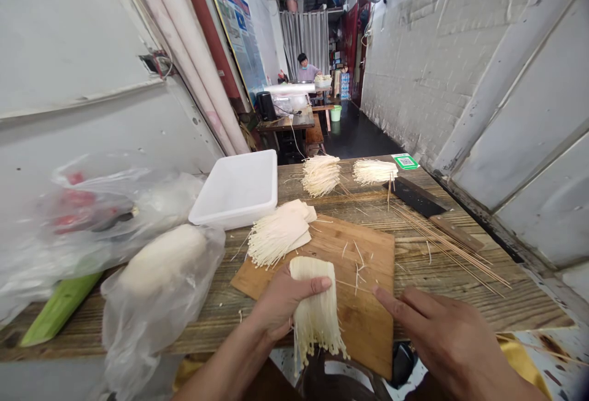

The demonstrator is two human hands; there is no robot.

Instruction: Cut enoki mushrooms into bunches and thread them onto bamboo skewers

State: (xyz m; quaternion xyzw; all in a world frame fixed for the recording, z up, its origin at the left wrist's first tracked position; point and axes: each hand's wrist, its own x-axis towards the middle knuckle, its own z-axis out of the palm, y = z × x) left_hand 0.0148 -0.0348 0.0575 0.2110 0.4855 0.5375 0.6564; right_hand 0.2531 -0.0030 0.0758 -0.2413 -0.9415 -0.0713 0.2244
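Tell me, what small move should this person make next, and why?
I'd probably press the thin stick gently farther toward the enoki bunch: the left hand grips the bunch, one end of the stick appears to meet its side, and the right hand is at the other end.

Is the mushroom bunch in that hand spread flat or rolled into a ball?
Spread flat: the mushroom bunch hangs sheet-like from the left hand, stems side by side.
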